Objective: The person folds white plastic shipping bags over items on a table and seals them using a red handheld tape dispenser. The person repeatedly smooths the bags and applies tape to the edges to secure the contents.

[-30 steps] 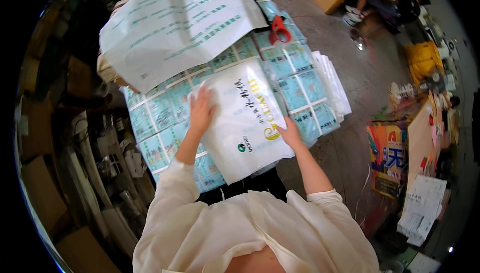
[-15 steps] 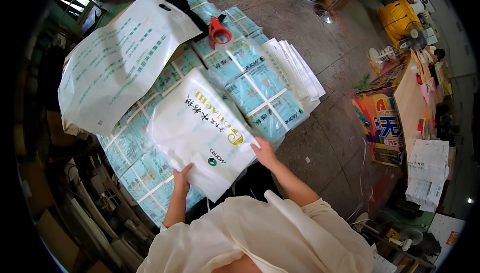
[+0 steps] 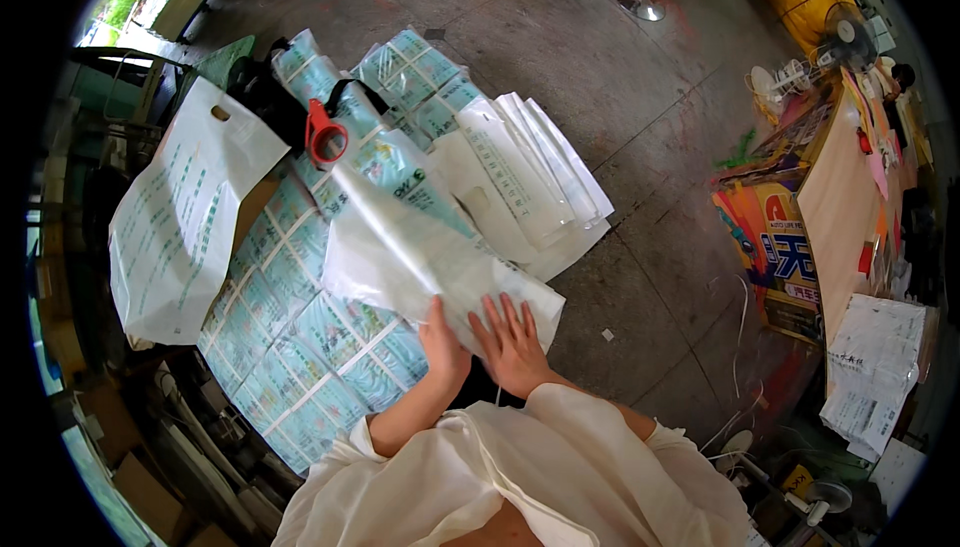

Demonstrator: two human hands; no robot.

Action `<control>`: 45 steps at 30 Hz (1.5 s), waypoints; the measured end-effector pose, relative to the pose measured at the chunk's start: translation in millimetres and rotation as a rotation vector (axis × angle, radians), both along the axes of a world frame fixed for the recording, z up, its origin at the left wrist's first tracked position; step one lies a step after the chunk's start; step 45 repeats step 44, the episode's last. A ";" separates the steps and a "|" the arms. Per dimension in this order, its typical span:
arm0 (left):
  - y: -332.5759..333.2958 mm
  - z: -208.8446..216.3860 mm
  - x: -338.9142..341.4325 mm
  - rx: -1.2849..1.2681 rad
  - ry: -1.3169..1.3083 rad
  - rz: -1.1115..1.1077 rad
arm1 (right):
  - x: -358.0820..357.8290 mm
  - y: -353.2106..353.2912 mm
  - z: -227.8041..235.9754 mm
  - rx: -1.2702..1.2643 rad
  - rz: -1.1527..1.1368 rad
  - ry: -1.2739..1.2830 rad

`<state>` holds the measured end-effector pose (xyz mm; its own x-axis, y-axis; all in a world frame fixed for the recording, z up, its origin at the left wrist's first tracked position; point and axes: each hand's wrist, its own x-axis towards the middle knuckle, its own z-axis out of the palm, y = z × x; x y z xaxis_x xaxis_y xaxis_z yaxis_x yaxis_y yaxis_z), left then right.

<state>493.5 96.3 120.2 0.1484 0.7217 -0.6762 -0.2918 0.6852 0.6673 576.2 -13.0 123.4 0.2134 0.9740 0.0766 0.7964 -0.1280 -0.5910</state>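
A white plastic bag (image 3: 415,247) lies folded over in front of me, its printed face turned under. My right hand (image 3: 513,349) rests flat on its near part, fingers spread. At the near edge my left hand (image 3: 446,349) is closed on the bag, its fingers partly hidden. Beneath are clear-wrapped blue-green packs (image 3: 300,332), bound with white straps. Another large white bag (image 3: 185,212) with green print drapes over a box on the left. Beyond my hands, a red ring-shaped tool (image 3: 326,137), perhaps a tape dispenser, lies on the packs.
A fanned stack of white bags (image 3: 520,172) lies at the right edge of the packs. Grey floor (image 3: 660,217) runs beyond it. To the right stand a colourful printed carton (image 3: 770,257), a wooden board (image 3: 825,207) and a fan (image 3: 850,32).
The bag I hold has gone from flat, print up, to folded over. My right hand has come left and opened flat on it; my left hand has moved right. The view has shifted.
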 end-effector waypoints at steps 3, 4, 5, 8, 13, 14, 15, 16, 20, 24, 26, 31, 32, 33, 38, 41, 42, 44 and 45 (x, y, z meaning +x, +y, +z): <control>-4.7 13.3 51.1 0.048 -0.050 -0.347 | 47.2 -12.1 -18.7 0.128 -0.199 0.089; -5.7 15.9 62.5 0.069 -0.084 -0.462 | 67.5 -15.9 -17.1 0.180 -0.294 0.304; -10.4 6.9 72.6 0.207 -0.201 -0.479 | 88.7 -19.6 -24.4 0.213 -0.364 0.341; 5.9 26.9 91.1 0.364 -0.213 -0.755 | 171.2 -30.4 -65.0 -0.026 -0.622 0.949; 26.3 -18.7 33.9 0.181 0.158 -0.636 | 281.4 18.5 -174.3 -0.081 -0.610 1.398; 29.9 -25.6 20.4 0.162 0.213 -0.605 | 294.0 26.3 -211.5 -0.132 -0.639 1.336; 33.5 -32.1 7.3 0.160 0.277 -0.600 | 303.0 35.1 -244.1 -0.179 -0.666 1.273; 36.3 -37.2 -4.9 0.157 0.343 -0.593 | 307.9 42.4 -272.3 -0.195 -0.636 1.034; 43.1 -31.0 -36.6 0.096 0.455 -0.487 | 289.7 81.9 -312.9 -0.279 -0.649 0.394; 33.9 -35.2 -51.2 0.005 0.494 -0.425 | 256.3 92.8 -313.0 -0.398 -0.720 0.298; 36.4 -34.3 -48.9 0.018 0.469 -0.468 | 244.3 91.7 -318.3 -0.558 -0.760 0.254; 41.6 -42.4 -47.7 0.091 0.475 -0.536 | 245.4 92.3 -305.0 -0.732 -0.588 0.052; 41.2 -45.3 -50.3 0.110 0.477 -0.552 | 249.8 94.0 -298.3 -0.728 -0.598 0.025; 41.6 -46.7 -54.9 0.148 0.474 -0.549 | 254.5 97.8 -292.0 -0.719 -0.607 0.002; 45.2 -73.9 -126.1 0.241 0.737 -0.544 | 357.6 163.1 -167.4 0.098 -0.482 0.512; 33.7 -91.1 -215.8 0.256 1.091 -0.363 | 356.9 192.9 94.8 0.654 -0.381 0.182; 24.1 -93.4 -244.1 0.268 1.242 -0.281 | 348.5 194.7 154.7 0.903 -0.280 0.307; 0.2 -102.8 -306.3 0.418 1.462 -0.181 | 346.7 186.3 228.3 1.036 0.121 0.234; 0.2 -102.8 -306.3 0.418 1.462 -0.181 | 346.7 186.3 228.3 1.036 0.121 0.234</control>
